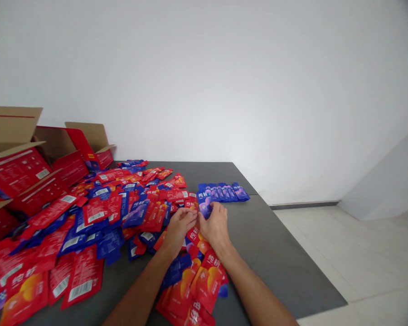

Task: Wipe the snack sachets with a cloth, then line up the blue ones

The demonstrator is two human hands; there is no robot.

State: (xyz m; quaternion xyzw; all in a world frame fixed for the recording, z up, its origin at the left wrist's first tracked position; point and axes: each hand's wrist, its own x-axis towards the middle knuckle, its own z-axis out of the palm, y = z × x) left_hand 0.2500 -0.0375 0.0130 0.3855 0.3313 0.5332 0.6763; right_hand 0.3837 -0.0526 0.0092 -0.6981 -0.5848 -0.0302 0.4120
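My right hand (216, 226) is closed on a blue sachet (204, 202) with purple fruit printed on it, held upright above the table. Right beside it, my left hand (181, 226) has its fingers curled and thumb pressed in; a red sachet (191, 202) shows just behind its fingertips, and whether they grip it is hidden. Beyond my right hand, several blue sachets (227, 193) lie overlapped in a neat row. Red sachets with orange fruit (207, 280) lie in a loose pile between my forearms.
A large mixed heap of red and blue sachets (105, 208) spreads over the left of the dark table (275, 253). Open red cardboard boxes (18, 170) stand at the far left. A white wall (204, 81) rises behind, and pale floor (326, 240) lies past the right table edge.
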